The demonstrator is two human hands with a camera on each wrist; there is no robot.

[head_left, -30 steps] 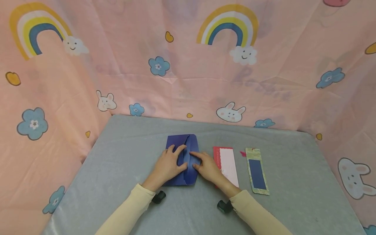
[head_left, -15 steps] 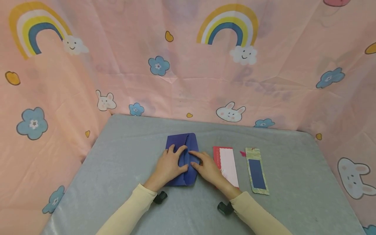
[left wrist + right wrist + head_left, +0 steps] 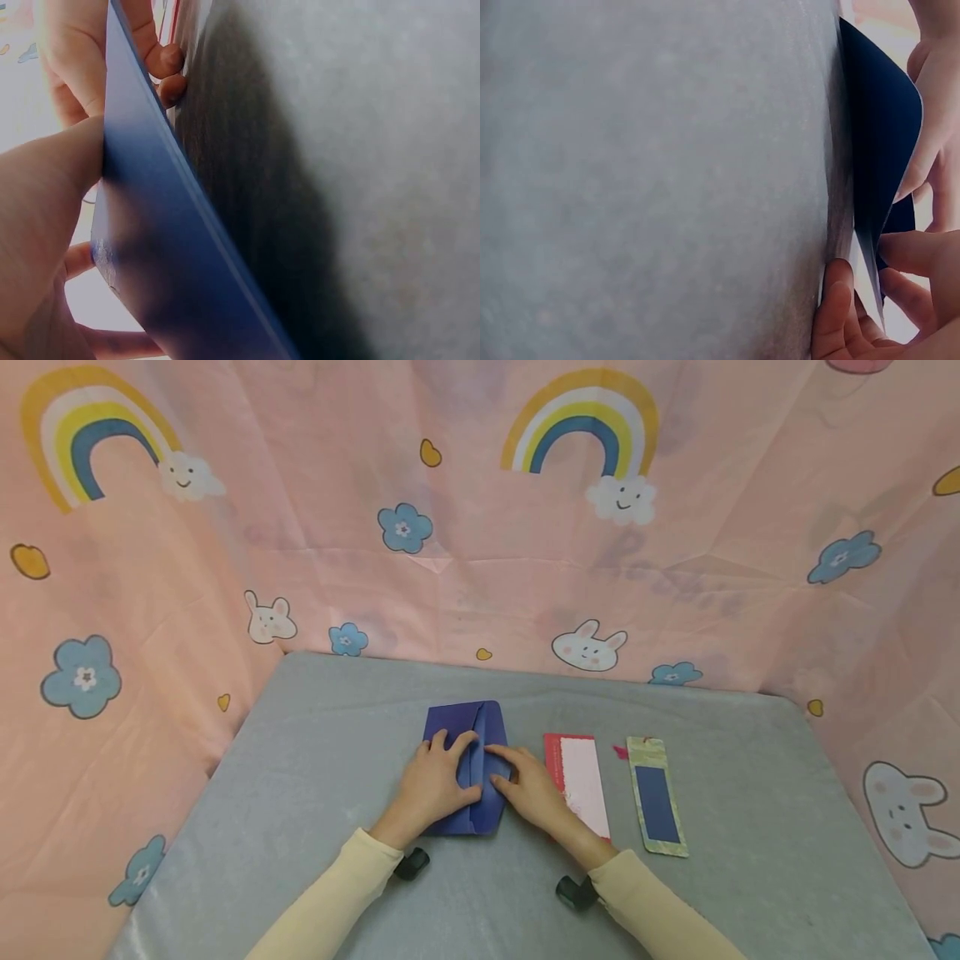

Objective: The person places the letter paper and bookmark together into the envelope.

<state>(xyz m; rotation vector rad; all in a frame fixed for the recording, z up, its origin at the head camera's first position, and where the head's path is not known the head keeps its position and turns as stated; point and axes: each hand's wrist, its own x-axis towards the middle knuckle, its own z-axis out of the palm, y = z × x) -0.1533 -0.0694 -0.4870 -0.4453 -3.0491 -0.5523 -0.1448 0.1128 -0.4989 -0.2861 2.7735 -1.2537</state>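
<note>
A blue envelope [image 3: 480,768] sits near the middle of the tabletop [image 3: 330,760] in my head view, the person's left grip [image 3: 435,783] at its 8 o'clock side, fingers spread on its face, the right grip [image 3: 534,783] at 4 o'clock. Only the wrist views show me its edge raised off the cloth and the right grip's curled fingers [image 3: 832,307] underneath, pinching it. A red-and-white card [image 3: 582,785] and a green-bordered card [image 3: 657,802] lie toward 3 o'clock, unmoved from a second ago; the left grip sits slightly farther toward 3 o'clock than then.

Blue envelope [image 3: 452,717] partly behind hands [image 3: 429,787]
</note>
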